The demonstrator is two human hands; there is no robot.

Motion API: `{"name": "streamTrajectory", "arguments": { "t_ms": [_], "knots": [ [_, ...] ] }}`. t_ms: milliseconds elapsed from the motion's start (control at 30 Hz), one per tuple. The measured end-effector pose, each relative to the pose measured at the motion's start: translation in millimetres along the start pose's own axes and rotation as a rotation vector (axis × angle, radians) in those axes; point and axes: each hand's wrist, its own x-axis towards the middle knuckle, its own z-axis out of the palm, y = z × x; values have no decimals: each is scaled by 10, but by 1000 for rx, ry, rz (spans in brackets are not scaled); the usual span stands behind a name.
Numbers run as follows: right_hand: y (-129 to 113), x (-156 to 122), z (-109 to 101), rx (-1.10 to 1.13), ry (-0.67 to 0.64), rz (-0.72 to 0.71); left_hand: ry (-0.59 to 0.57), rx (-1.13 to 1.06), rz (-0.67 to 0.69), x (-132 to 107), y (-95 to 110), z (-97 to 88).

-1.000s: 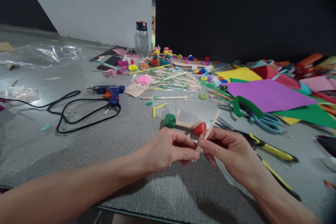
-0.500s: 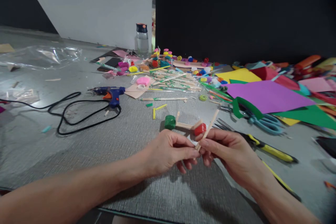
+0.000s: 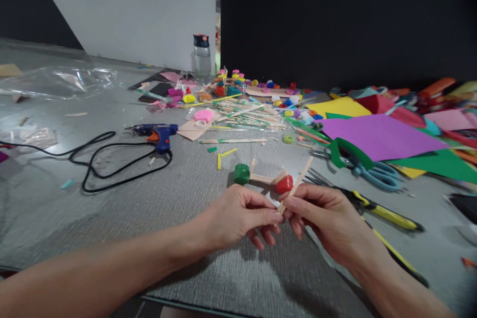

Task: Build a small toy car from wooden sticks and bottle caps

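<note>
My left hand (image 3: 238, 216) and my right hand (image 3: 328, 221) meet at the fingertips over the grey table (image 3: 112, 218), both pinching the lower end of a thin wooden stick (image 3: 298, 184) that slants up to the right. Just beyond them lies a small build of wooden sticks (image 3: 263, 177) with a green bottle cap (image 3: 241, 173) at its left end and a red bottle cap (image 3: 284, 184) at its right end. The fingers of both hands are closed on the stick.
A blue glue gun (image 3: 156, 132) with a black cord (image 3: 104, 169) lies to the left. Yellow-handled pliers (image 3: 380, 211) and blue scissors (image 3: 376, 171) are on the right beside coloured paper sheets (image 3: 376, 134). Loose sticks, caps and a water bottle (image 3: 201, 54) lie farther back.
The hands have barely moved. My left fingers have shifted slightly on the stick's lower end and now hang lower beneath it.
</note>
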Motion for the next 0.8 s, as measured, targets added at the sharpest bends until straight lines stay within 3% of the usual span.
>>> {"name": "streamTrajectory", "arguments": {
  "t_ms": [300,533,800],
  "knots": [
    [-27,-26,3,-78,-33,18,9,7,20,9,-15,18],
    [16,-51,-1,-148,40,-51,67,237,166,-49,2,28],
    [16,-55,53,-213,58,-97,47,121,187,-24,-38,23]
  ]
}}
